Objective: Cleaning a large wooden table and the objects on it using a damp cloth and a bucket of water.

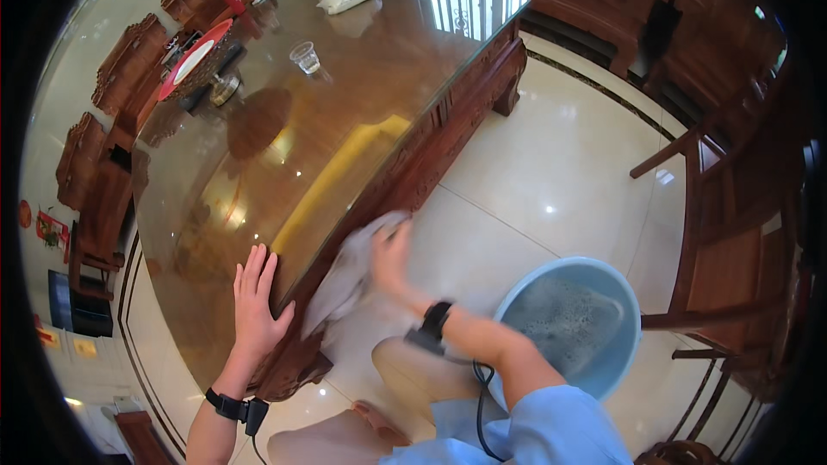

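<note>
Head view: right hand [392, 260], motion-blurred, fingers curled onto a greyish cloth [336, 286] beside the carved side [422, 168] of the worktop [379, 60]; left hand [256, 303] flat on top, fingers extended, holding nothing. Looks like wiping the woodwork, and the next stroke calls for steady pressure.

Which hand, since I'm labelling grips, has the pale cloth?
The right hand: it grips the pale cloth, while the left hand is spread at the edge of the glass tabletop, holding nothing.
</note>
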### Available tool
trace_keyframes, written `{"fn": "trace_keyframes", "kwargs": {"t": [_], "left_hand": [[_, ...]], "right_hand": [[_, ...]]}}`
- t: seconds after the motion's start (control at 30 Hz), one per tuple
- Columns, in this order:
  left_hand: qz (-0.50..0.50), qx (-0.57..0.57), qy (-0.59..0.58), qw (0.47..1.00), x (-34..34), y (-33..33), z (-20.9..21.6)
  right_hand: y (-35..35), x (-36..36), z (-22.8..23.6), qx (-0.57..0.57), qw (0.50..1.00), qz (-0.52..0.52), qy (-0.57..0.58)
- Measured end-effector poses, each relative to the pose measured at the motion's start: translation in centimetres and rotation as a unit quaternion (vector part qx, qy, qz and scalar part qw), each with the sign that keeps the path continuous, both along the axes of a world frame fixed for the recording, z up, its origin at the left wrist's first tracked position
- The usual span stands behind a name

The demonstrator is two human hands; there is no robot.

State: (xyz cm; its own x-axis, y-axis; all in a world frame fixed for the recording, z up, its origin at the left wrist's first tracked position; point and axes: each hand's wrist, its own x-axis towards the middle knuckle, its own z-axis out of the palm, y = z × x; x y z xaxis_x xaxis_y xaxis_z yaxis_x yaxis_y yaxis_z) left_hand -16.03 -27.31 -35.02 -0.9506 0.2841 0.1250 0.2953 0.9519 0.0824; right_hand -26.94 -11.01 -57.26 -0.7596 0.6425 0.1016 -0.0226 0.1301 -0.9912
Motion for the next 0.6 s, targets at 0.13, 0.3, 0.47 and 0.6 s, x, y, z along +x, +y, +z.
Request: {"fn": "trace_keyframes", "kwargs": {"t": [0.13,0.3,0.47,0.6], "left_hand": [[-0.011,0.018,0.007,1.0,-0.7,0.6,-0.5],[-0.003,0.004,0.007,1.0,-0.6,0.3,-0.6],[0.003,0.004,0.0,1.0,-0.2,0.5,-0.2],[0.006,0.005,0.002,1.0,0.0,0.0,-0.8]], "right_hand": [[17.3,-15.1,-2.2,0.04,0.991,-0.098,-0.088],[7.4,-7.8,-2.7,0.033,0.987,-0.098,-0.123],[-7.3,13.6,1.0,-0.019,0.922,0.298,-0.245],[-6.0,12.2,5.0,-0.231,0.895,0.343,-0.167]]}}
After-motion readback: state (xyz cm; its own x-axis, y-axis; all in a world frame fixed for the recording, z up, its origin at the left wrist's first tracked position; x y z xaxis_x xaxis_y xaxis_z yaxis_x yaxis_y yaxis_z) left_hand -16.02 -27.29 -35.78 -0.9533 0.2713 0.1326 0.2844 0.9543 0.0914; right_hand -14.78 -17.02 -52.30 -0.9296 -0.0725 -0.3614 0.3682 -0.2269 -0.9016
